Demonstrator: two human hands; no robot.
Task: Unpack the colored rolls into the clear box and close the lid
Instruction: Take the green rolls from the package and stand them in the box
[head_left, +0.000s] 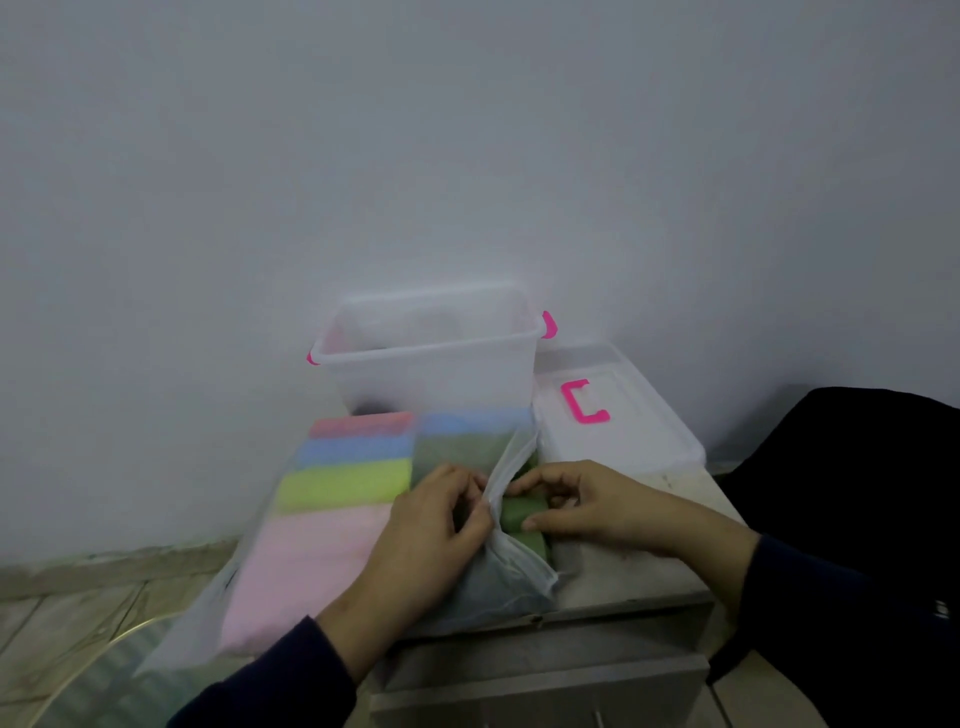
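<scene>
A translucent zip bag (332, 540) lies on a small cabinet top and holds several colored rolls: red, blue, yellow-green, pink and dark green. My left hand (431, 525) pinches the bag's opened edge near its right side. My right hand (587, 506) reaches into the opening, fingers closed on a green roll (519, 512). Behind the bag stands the clear box (431, 384) with pink side clips, open at the top; whether anything lies inside cannot be told. Its lid (628, 436), bearing a pink handle (584, 400), lies flat to the box's right.
The cabinet (623, 587) stands against a white wall and has a drawer front below its near edge. A dark chair or fabric mass (857, 493) sits at the right. A round glass table edge (88, 670) shows at the lower left above a tiled floor.
</scene>
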